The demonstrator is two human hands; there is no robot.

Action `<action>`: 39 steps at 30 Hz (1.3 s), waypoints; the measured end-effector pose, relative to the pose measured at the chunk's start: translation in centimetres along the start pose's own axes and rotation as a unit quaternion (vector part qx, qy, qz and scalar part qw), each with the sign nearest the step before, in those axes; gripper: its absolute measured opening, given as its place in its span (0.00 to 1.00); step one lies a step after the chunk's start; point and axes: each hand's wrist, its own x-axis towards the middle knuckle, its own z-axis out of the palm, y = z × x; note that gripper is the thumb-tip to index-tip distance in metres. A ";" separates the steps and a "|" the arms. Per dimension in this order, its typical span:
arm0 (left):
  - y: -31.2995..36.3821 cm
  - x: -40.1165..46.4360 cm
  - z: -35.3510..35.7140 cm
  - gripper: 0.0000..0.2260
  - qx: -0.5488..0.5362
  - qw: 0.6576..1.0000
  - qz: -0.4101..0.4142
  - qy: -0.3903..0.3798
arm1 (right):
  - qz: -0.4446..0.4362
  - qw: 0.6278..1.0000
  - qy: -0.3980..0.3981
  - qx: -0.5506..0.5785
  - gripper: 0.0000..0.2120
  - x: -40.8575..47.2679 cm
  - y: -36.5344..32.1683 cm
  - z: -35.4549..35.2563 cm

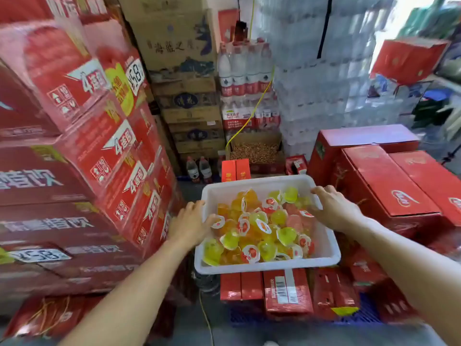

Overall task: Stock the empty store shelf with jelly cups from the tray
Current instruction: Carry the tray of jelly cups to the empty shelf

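From the head camera, a white plastic tray (329, 248) sits on top of small red boxes (287, 290), filled with jelly cups (259, 228) in yellow, orange, green and pink (most lie tumbled on their sides, some showing their printed foil lids). The left hand (192, 223) grips the tray's left rim, thumb hooked over the edge inside and fingers curled round the outside. The right hand (334, 208) holds the right rim near the far corner, fingers bent over the edge.

To the left stands a tall stack of red cartons (82, 151) with price tags. Straight ahead are brown cardboard boxes (179, 53) and shrink-wrapped packs of water bottles (244, 71), with an open box of nuts (257, 151) below them. A yellow cord (252, 113) hangs down across the bottles. On the right lie larger red gift boxes (389, 181).
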 end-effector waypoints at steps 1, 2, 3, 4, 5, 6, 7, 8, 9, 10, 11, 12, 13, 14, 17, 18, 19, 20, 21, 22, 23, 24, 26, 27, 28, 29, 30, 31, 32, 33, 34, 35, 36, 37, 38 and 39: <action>0.2 0.6 0.9 0.26 0.007 1.000 -0.021 -0.019 | 0.014 1.000 -0.011 -0.006 0.26 1.1 0.3 0.5; 0.0 1.4 2.2 0.25 0.017 0.999 -0.033 -0.024 | 0.031 0.999 -0.012 -0.009 0.25 2.2 0.9 1.2; -0.4 1.8 3.6 0.24 0.024 0.998 -0.045 -0.032 | 0.044 0.998 -0.031 -0.016 0.25 3.2 1.5 2.1; -0.9 2.0 4.7 0.24 0.026 0.997 -0.055 -0.040 | 0.055 0.997 -0.058 -0.023 0.25 3.6 2.0 2.8; -1.3 2.6 5.6 0.24 0.021 0.997 -0.065 -0.041 | 0.064 0.995 -0.074 -0.027 0.25 4.4 2.5 3.6; -1.7 3.6 6.2 0.24 0.011 0.996 -0.076 -0.042 | 0.079 0.992 -0.091 -0.027 0.25 5.1 3.0 4.3; -2.3 4.7 6.7 0.24 -0.002 0.995 -0.090 -0.041 | 0.092 0.991 -0.098 -0.025 0.26 5.9 3.6 5.0; -2.7 5.7 7.0 0.25 -0.017 0.993 -0.110 -0.050 | 0.109 0.988 -0.107 -0.018 0.26 6.5 3.9 5.5; -3.3 6.8 7.5 0.27 -0.027 0.989 -0.131 -0.067 | 0.130 0.985 -0.114 -0.012 0.26 7.1 4.4 6.1; -3.6 7.7 7.8 0.29 -0.038 0.985 -0.146 -0.085 | 0.151 0.981 -0.121 -0.006 0.26 7.6 4.6 6.6; -4.0 8.6 8.3 0.30 -0.053 0.981 -0.155 -0.099 | 0.171 0.977 -0.124 0.004 0.26 8.1 4.8 7.2; -4.0 9.3 8.6 0.31 -0.074 0.977 -0.163 -0.113 | 0.193 0.972 -0.128 0.021 0.26 8.5 4.9 7.8; -4.1 10.0 9.0 0.30 -0.106 0.972 -0.171 -0.125 | 0.217 0.966 -0.131 0.045 0.27 8.9 5.0 8.4; -4.2 10.7 9.6 0.28 -0.145 0.964 -0.183 -0.128 | 0.240 0.959 -0.133 0.074 0.30 9.3 5.0 9.0; -5.1 12.2 10.8 0.18 -0.218 0.943 -0.225 -0.116 | 0.290 0.941 -0.109 0.137 0.29 10.6 5.6 10.3; -5.6 12.6 11.2 0.16 -0.223 0.940 -0.229 -0.118 | 0.304 0.937 -0.097 0.145 0.26 10.9 5.7 10.6; -6.1 13.0 11.4 0.15 -0.218 0.940 -0.230 -0.124 | 0.313 0.935 -0.085 0.147 0.25 11.2 6.0 10.9; -6.5 13.2 11.6 0.15 -0.206 0.942 -0.230 -0.132 | 0.321 0.933 -0.076 0.145 0.24 11.3 6.1 11.1; -6.7 13.3 11.6 0.14 -0.194 0.944 -0.228 -0.139 | 0.326 0.932 -0.069 0.144 0.23 11.4 6.3 11.3; -6.8 13.4 11.6 0.13 -0.189 0.946 -0.222 -0.140 | 0.332 0.930 -0.065 0.147 0.22 11.5 6.4 11.4; -6.7 13.3 11.6 0.13 -0.188 0.948 -0.217 -0.138 | 0.334 0.928 -0.062 0.155 0.20 11.5 6.6 11.4; -6.7 13.2 11.7 0.13 -0.191 0.948 -0.216 -0.136 | 0.335 0.926 -0.062 0.163 0.19 11.4 6.6 11.4; -6.7 13.1 11.8 0.13 -0.196 0.946 -0.220 -0.133 | 0.334 0.925 -0.061 0.170 0.16 10.8 6.7 11.2; -6.8 13.1 11.7 0.13 -0.195 0.947 -0.218 -0.131 | 0.332 0.926 -0.057 0.171 0.14 10.4 6.7 11.2; -6.9 13.0 11.7 0.13 -0.194 0.948 -0.217 -0.132 | 0.334 0.926 -0.052 0.171 0.13 9.6 6.6 11.2; -7.1 12.9 11.6 0.13 -0.190 0.949 -0.216 -0.132 | 0.338 0.924 -0.044 0.173 0.12 8.7 6.4 11.4; -7.3 12.8 11.5 0.13 -0.184 0.951 -0.213 -0.129 | 0.346 0.920 -0.037 0.178 0.12 7.7 6.2 11.7; -7.5 12.6 11.5 0.13 -0.178 0.953 -0.209 -0.128 | 0.355 0.916 -0.030 0.184 0.11 6.6 6.0 12.0; -7.8 12.3 11.5 0.14 -0.174 0.955 -0.206 -0.126 | 0.359 0.914 -0.026 0.187 0.11 5.5 5.9 12.3; -8.1 11.9 11.6 0.14 -0.174 0.956 -0.202 -0.124 | 0.362 0.912 -0.023 0.190 0.12 4.5 5.8 12.6; -8.3 11.5 11.5 0.15 -0.175 0.957 -0.197 -0.122 | 0.363 0.911 -0.020 0.193 0.12 3.6 5.7 12.7; -8.3 11.0 11.3 0.15 -0.174 0.958 -0.191 -0.123 | 0.364 0.911 -0.015 0.193 0.13 2.9 5.7 12.7; -8.3 10.6 11.0 0.15 -0.169 0.960 -0.184 -0.124 | 0.366 0.910 -0.013 0.193 0.13 2.1 5.7 12.7; -8.3 10.2 10.7 0.15 -0.163 0.963 -0.177 -0.125 | 0.370 0.908 -0.011 0.194 0.12 1.2 5.8 12.7; -8.2 9.9 10.4 0.16 -0.163 0.964 -0.170 -0.124 | 0.376 0.905 -0.010 0.197 0.12 0.4 5.9 12.6; -7.9 9.6 9.9 0.16 -0.165 0.965 -0.162 -0.121 | 0.384 0.901 -0.010 0.202 0.11 -0.5 6.0 12.5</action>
